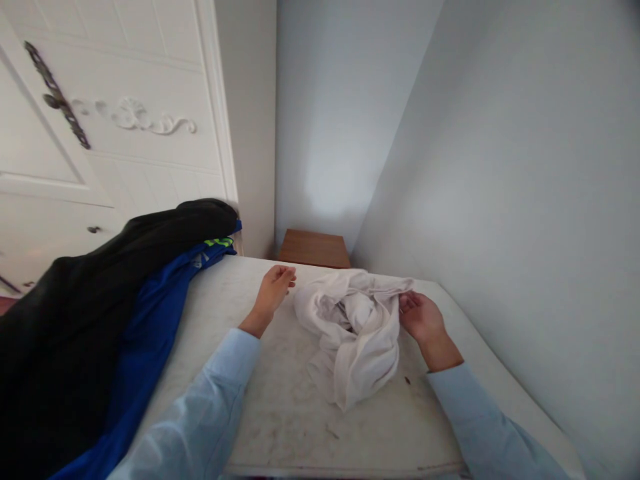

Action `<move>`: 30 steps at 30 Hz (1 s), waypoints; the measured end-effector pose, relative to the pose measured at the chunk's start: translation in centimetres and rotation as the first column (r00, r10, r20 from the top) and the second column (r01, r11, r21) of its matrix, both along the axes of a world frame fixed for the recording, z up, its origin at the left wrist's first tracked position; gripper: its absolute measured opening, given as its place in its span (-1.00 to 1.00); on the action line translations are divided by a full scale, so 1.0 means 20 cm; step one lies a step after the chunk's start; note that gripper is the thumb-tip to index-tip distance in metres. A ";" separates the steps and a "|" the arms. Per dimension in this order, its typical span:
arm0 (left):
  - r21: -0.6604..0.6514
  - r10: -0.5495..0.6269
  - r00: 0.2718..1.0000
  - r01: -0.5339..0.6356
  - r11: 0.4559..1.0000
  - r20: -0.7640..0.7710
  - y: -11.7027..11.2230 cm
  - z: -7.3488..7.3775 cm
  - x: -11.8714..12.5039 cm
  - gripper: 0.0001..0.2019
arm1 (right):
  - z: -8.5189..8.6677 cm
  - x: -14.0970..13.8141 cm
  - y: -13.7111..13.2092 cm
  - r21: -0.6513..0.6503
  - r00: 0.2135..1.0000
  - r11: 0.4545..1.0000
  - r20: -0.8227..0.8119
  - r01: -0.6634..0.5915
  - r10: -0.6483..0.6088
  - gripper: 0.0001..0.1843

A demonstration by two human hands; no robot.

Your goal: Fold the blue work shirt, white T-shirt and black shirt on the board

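A crumpled white garment lies in a heap on the pale mattress. My right hand rests at the heap's right edge, fingers curled onto the cloth near its upper corner. My left hand hovers just left of the heap, fingers loosely curled, with nothing visible in them. Both arms wear light blue sleeves.
A black garment and a blue garment with green lettering are piled on the mattress's left side. A white panelled door stands behind. A brown wooden stand sits past the far edge. A grey wall runs close on the right.
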State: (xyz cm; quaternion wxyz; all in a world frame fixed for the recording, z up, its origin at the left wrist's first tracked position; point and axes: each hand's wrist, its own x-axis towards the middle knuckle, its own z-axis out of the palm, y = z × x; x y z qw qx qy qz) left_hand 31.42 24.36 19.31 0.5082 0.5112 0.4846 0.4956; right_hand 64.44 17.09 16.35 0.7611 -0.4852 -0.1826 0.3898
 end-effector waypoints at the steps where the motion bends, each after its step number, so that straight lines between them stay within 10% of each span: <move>1: 0.030 0.000 0.996 0.003 1.000 -0.094 0.00 -0.01 0.01 -0.57 | -0.01 -0.01 0.00 -0.029 1.000 1.000 -0.014 0.007 -0.007 -0.86; 6: 0.086 -0.153 0.873 0.216 0.973 -0.463 -0.04 -0.04 0.03 -0.27 | 0.06 -0.09 -0.05 -0.020 0.994 0.996 0.053 0.092 -0.091 -0.89; 11: 0.046 -0.252 0.615 0.426 0.904 -0.747 -0.08 0.00 0.00 -0.37 | 0.08 -0.17 -0.08 -0.208 0.793 0.977 0.589 -0.039 0.157 -0.46; 15: 0.070 -0.133 0.551 0.331 0.941 -0.824 -0.06 0.02 -0.05 -0.74 | 0.01 -0.14 -0.07 -0.418 0.536 0.907 0.777 0.045 0.331 -0.11; 18: 0.094 -0.023 0.564 0.178 0.980 -0.825 -0.03 0.03 -0.09 -0.89 | 0.00 -0.09 -0.07 -0.434 0.477 0.901 0.797 0.025 0.371 -0.21; 21: 0.163 0.048 0.719 0.091 0.982 -0.694 -0.01 0.03 -0.11 -0.91 | 0.06 -0.08 -0.10 -0.377 0.506 0.922 0.782 -0.082 0.365 -0.56; 25: 0.132 0.116 0.992 -0.110 0.985 -0.039 0.02 0.09 -0.12 -0.88 | 0.18 -0.07 -0.12 -0.054 0.828 0.988 0.540 -0.142 0.148 -0.77; 30: 0.036 0.366 0.787 -0.440 0.897 0.496 0.09 0.11 -0.19 -0.76 | 0.17 0.13 -0.09 0.243 0.966 0.963 0.198 0.116 -0.166 -0.86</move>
